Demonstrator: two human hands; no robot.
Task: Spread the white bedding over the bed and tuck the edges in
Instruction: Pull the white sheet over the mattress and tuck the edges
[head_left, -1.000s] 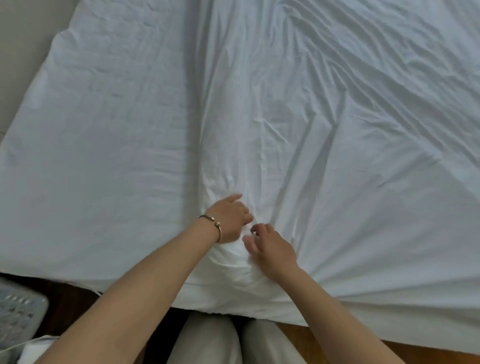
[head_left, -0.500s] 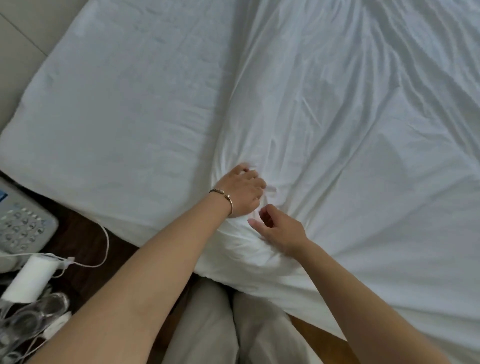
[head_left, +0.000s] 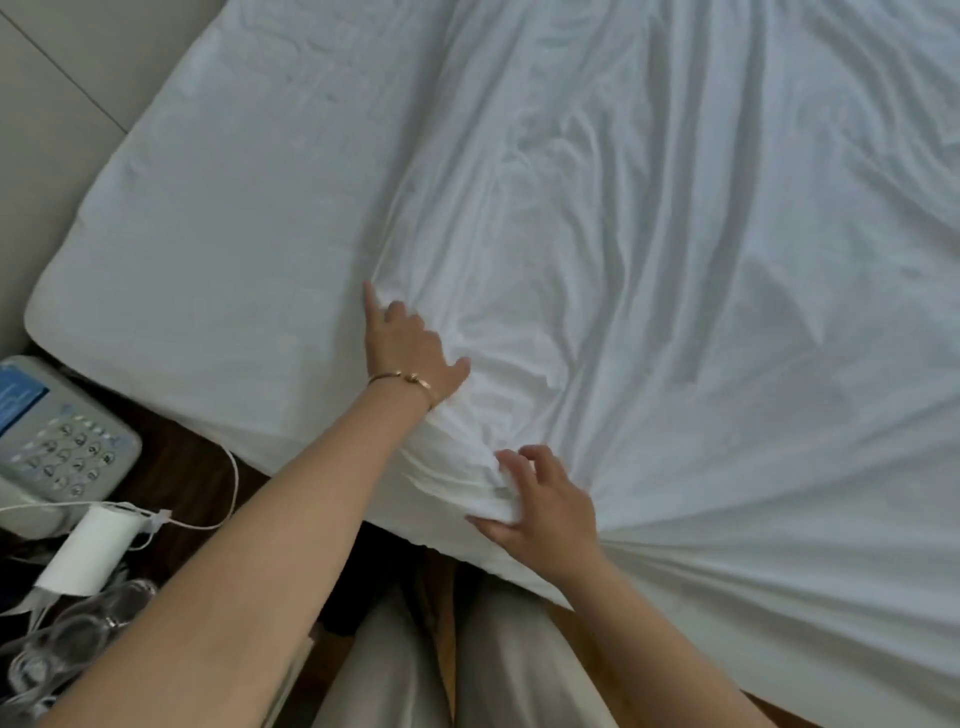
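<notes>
The white bedding (head_left: 649, 270) lies wrinkled over the right part of the bed, its left edge running down the mattress (head_left: 234, 249), which has a smoother white cover. My left hand (head_left: 410, 348), with a bracelet on the wrist, rests at that edge; its index finger points straight and the other fingers curl into the fold. Near the bed's front edge, my right hand (head_left: 545, 504) grips a bunch of gathered bedding between thumb and fingers. Creases fan out from that bunch.
A grey keypad phone (head_left: 62, 447) sits on a dark bedside surface at the left, with a white roll (head_left: 85, 551), a thin white cable (head_left: 228, 488) and clear glasses (head_left: 78, 639). A beige padded wall (head_left: 57, 88) fills the upper left. My trousered legs (head_left: 467, 660) stand against the bed.
My left hand has slid away from me along the bedding's edge and stretched out its index finger. My right hand now holds a bunch lower down, by the bed's edge.
</notes>
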